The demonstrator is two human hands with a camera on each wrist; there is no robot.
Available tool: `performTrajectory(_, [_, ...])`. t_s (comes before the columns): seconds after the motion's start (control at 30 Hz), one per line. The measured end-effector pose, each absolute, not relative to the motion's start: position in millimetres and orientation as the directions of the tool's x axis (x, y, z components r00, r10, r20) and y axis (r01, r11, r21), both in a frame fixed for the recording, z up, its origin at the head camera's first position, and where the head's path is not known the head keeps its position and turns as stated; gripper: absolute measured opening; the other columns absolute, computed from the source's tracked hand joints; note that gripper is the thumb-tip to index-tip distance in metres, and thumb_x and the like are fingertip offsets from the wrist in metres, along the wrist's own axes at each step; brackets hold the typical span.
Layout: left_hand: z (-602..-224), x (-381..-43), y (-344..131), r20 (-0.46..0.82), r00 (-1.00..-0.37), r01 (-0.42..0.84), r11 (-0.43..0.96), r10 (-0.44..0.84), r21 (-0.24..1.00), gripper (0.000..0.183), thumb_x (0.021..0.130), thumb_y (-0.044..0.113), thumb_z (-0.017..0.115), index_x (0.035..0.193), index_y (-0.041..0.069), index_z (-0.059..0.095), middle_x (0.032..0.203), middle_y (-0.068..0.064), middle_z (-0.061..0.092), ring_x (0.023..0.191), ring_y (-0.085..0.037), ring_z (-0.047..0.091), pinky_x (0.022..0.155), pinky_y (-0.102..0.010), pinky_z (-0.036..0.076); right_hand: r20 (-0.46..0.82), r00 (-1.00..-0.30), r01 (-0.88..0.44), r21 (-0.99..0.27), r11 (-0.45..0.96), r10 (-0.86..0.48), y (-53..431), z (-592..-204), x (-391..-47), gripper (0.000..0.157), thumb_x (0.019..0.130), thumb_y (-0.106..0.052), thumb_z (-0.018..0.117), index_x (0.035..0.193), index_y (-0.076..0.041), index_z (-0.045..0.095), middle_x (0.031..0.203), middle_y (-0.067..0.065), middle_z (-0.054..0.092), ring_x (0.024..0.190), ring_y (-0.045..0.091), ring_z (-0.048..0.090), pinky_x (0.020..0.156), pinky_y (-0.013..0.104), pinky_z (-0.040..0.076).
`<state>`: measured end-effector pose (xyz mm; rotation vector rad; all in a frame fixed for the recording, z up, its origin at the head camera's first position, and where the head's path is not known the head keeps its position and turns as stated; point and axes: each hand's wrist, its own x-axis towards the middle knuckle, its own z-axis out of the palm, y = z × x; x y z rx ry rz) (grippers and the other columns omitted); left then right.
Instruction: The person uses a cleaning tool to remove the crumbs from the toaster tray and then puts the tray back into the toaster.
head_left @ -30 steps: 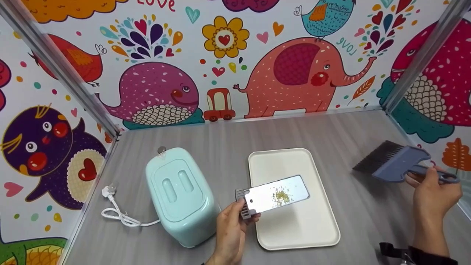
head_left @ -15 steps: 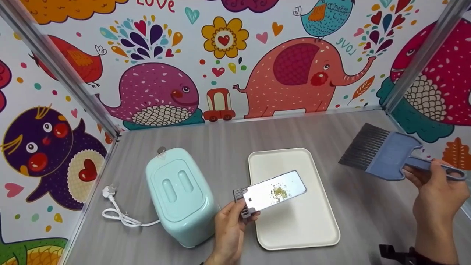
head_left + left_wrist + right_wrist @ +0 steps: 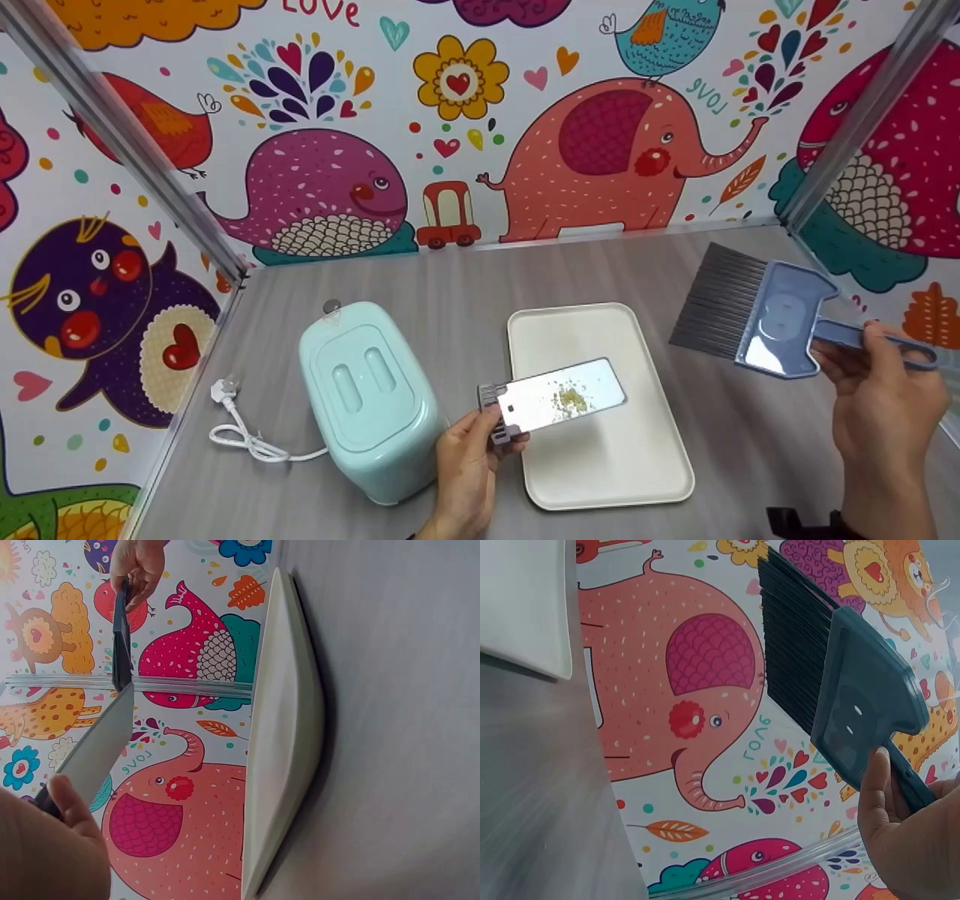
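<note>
My left hand pinches the slotted end of a shiny toaster crumb tray. Yellowish crumbs lie scattered on its surface. The crumb tray is held above the cream serving tray, apart from it. At the right, my right hand grips the handle of a blue brush with long dark bristles pointing left. The right wrist view shows the brush raised in the air. Seen edge-on in the left wrist view, the crumb tray overlaps the more distant brush.
Left of the crumb tray stands a mint-green toaster with its lid on. Its white cord and plug lie on the grey table. Printed panels with metal corner rails bound the table at back and sides.
The brush has moved left and slightly up, and its broad face has turned toward the head camera. The left hand and crumb tray have barely shifted; the crumbs stay on it.
</note>
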<state>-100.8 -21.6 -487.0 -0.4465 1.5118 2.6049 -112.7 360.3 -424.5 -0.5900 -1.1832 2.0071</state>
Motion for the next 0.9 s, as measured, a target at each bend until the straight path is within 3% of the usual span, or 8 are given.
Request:
performTrajectory(0.4, [-488.5,-100.3,-19.9,-0.317,-0.946,-0.246,-0.504,-0.06,0.828,0.027,0.104,0.007,0.06,0.113,-0.016,0.069,0.093,-0.018,0.074,0.074,-0.018,0.071,0.068,-0.029,0.062,-0.066,-0.703,-0.285,-0.886,-0.365,0.709,330.3,-409.4,-104.9,0.027,0.105,-0.021,0.064,0.124,-0.001,0.065,0.106,0.015,0.074,0.075,0.025,0.075,0.068,0.029,0.063])
performTrajectory(0.77, [-488.4,-100.5,-19.2,-0.323,-0.944,-0.25,-0.483,-0.073,0.839,0.026,0.102,0.004,0.062,0.114,-0.018,0.068,0.094,-0.018,0.073,0.076,-0.019,0.073,0.069,-0.03,0.063,-0.041,-0.814,-0.2,-0.916,-0.346,0.58,301.7,-412.6,-98.3,0.028,0.104,-0.02,0.068,0.118,0.003,0.065,0.097,0.015,0.074,0.07,0.025,0.075,0.065,0.031,0.063])
performTrajectory(0.9, [-488.6,-99.9,-19.3,-0.33,-0.941,-0.259,-0.479,-0.071,0.839,0.026,0.102,0.004,0.062,0.116,-0.018,0.067,0.096,-0.018,0.074,0.079,-0.02,0.073,0.069,-0.031,0.063,-0.028,-0.846,-0.144,-0.949,-0.28,0.532,288.2,-415.4,-96.4,0.028,0.105,-0.023,0.065,0.119,0.002,0.064,0.096,0.013,0.075,0.072,0.024,0.075,0.067,0.03,0.064])
